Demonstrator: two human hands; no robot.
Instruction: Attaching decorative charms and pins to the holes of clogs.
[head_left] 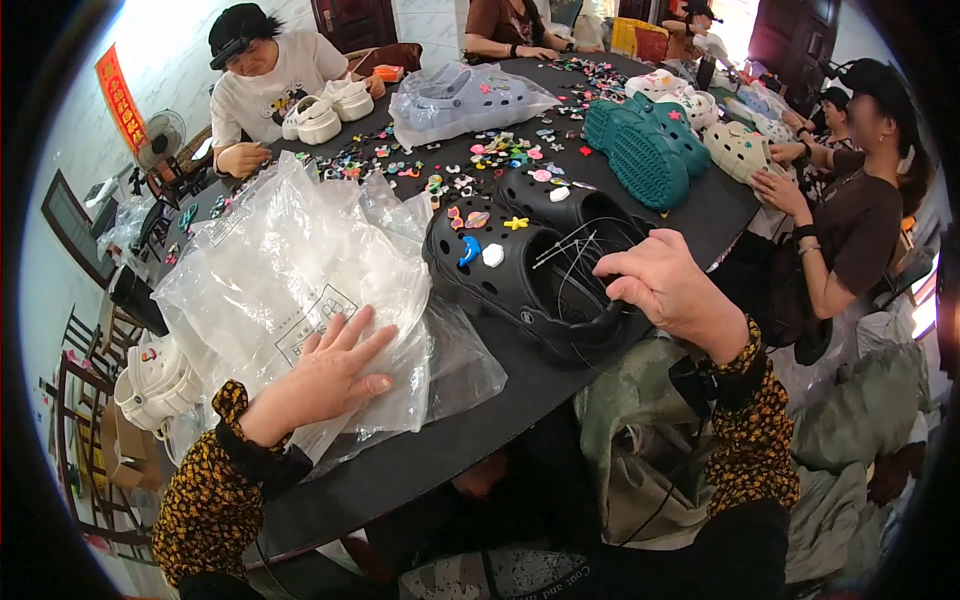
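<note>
1. While co-workers sit round the dark tabletop (690, 215), the left hand (325, 375) lies flat, fingers spread, on a heap of clear plastic bags (290, 260) near the table's curved front edge.
2. Right hand (665, 285) closes on the heel of a black clog (520, 270) beside the bags.
3. An orange sign (120, 95) hangs on the far wall.

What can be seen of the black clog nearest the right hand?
The black clog is a moulded, rubbery-looking shoe with round vent holes and a heel strap. It lies on the dark table, beside a second black clog. Coloured charms dot its upper: blue, white, yellow, pink. Thin black ties lie across its opening. The right hand grips its heel end; clear plastic bags under the left hand touch its left side.
</note>
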